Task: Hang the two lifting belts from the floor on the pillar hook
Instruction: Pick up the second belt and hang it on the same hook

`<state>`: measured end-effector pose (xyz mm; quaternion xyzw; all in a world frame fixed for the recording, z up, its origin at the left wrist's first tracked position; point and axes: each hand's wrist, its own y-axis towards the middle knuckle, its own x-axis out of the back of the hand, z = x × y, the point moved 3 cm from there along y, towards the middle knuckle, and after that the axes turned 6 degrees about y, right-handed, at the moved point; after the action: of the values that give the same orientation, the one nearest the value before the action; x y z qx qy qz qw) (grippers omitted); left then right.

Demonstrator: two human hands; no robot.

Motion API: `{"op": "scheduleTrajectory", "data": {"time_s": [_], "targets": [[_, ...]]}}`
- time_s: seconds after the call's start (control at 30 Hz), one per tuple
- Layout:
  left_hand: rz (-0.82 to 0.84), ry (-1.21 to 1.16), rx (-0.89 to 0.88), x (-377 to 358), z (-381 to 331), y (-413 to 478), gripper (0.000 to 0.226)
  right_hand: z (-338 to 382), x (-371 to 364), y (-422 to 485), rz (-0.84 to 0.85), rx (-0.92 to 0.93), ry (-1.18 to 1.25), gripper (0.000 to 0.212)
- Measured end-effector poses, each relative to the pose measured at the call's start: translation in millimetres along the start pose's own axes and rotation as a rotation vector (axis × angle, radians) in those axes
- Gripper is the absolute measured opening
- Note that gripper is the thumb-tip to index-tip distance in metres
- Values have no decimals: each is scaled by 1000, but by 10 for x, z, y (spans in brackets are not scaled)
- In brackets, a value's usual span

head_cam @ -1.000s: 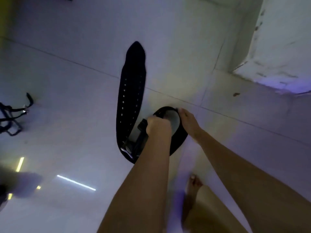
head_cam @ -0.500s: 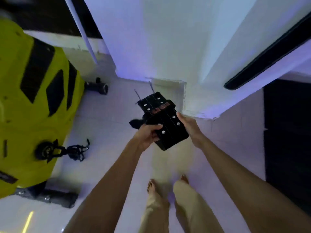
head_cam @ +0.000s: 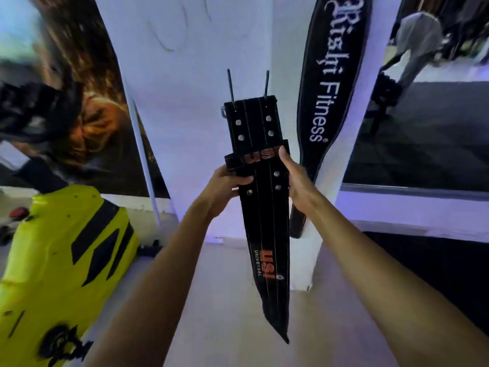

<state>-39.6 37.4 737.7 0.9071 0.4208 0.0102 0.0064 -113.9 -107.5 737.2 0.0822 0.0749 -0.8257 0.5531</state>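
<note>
A black lifting belt [head_cam: 267, 229] with orange "USI" lettering hangs upright in front of the white pillar [head_cam: 185, 102]. My left hand [head_cam: 225, 186] grips its left edge near the loop, and my right hand [head_cam: 296, 178] grips the right edge. The buckle end with two prongs [head_cam: 248, 86] points up; the pointed tail hangs down. A second black belt [head_cam: 333, 83], printed with white "Fitness" lettering, hangs against the pillar's right side. I cannot see the hook itself.
A yellow and black padded machine [head_cam: 60, 260] stands at lower left. A large poster [head_cam: 87, 102] covers the wall on the left. A mirror [head_cam: 428, 102] on the right reflects gym equipment. Pale floor tiles lie below.
I have stood up from the floor with the belt. It was coiled on the tiles, then folded in both hands, and now hangs at full length before the pillar.
</note>
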Motion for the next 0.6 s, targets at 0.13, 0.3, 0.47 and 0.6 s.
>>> {"op": "scheduleTrajectory", "data": {"time_s": [0.13,0.3,0.47,0.6], "targets": [[47,32,-106,-316,-505,-66,34,590,206,-246,16,138,-54,44],[164,50,-241,-747,-1128,-43,35,1256,374,-482,-97,344,-85,11],[243,-91,-338,-1079,-1597,-34,32,1602,591,-654,-201,398,138,27],[31,-88,-427,-1234,-2001,34,33,1600,640,-736,-221,422,196,20]]}}
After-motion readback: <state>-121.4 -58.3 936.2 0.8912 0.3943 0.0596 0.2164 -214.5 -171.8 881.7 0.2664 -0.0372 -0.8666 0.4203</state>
